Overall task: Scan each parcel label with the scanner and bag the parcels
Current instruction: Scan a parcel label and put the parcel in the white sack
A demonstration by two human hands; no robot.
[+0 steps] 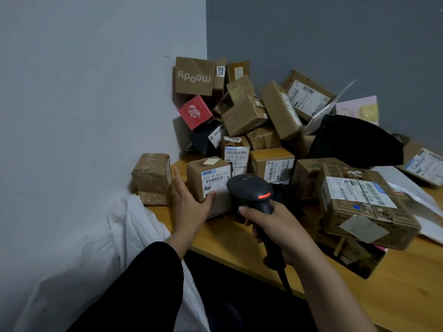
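Observation:
A small brown parcel [206, 174] with a white barcode label stands near the wooden table's front-left corner. My left hand [189, 202] cups its left lower side, thumb on the front face by the label. My right hand [273, 226] grips the handle of a black handheld scanner [251, 190], whose red light glows; its head points at the label and hides the parcel's right edge. A big white bag [100, 255] slumps against the wall left of the table, below my left forearm.
A heap of brown cardboard parcels [242, 116] fills the table's corner against both walls. A taped box [152, 178] sits at the far left edge. A larger labelled box [364, 207] lies to the right. A black mailer [354, 142] and white mailers lie behind.

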